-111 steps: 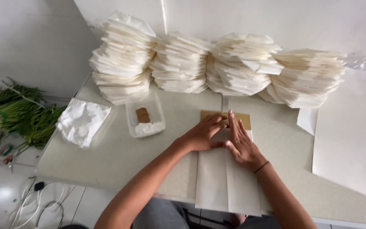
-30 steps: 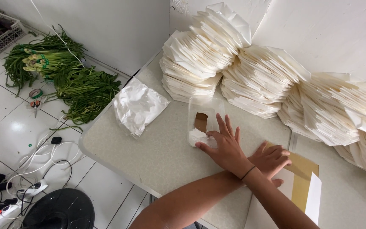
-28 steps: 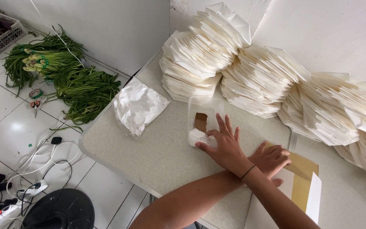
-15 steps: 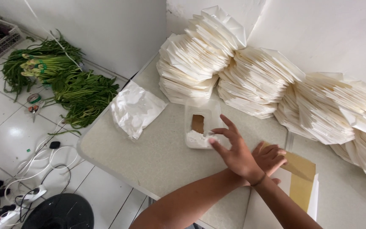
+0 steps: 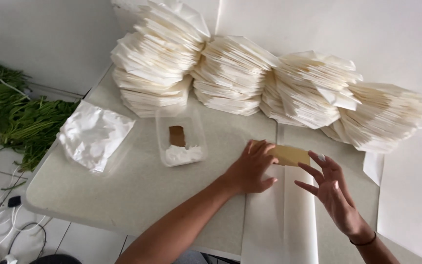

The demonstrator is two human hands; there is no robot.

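Take the clear plastic tub (image 5: 180, 138) as your landmark: it sits on the pale table (image 5: 123, 190), holding a brown card scraper and a lump of white paste. Left of the tub lies a crumpled white plastic bag (image 5: 94, 139); behind it, along the wall, stand leaning stacks of folded white paper bags (image 5: 250, 78). Right of the tub lies the flat white paper bag (image 5: 282, 210) you are working on, its long axis running from you towards the stacks, with a tan cardboard insert (image 5: 289, 155) showing at the far end. Your left hand (image 5: 250, 168) rests flat on the bag beside the insert, fingers loosely spread, gripping nothing. Your right hand (image 5: 333, 190) hovers further right of the tub, fingers open and slightly curled, empty.
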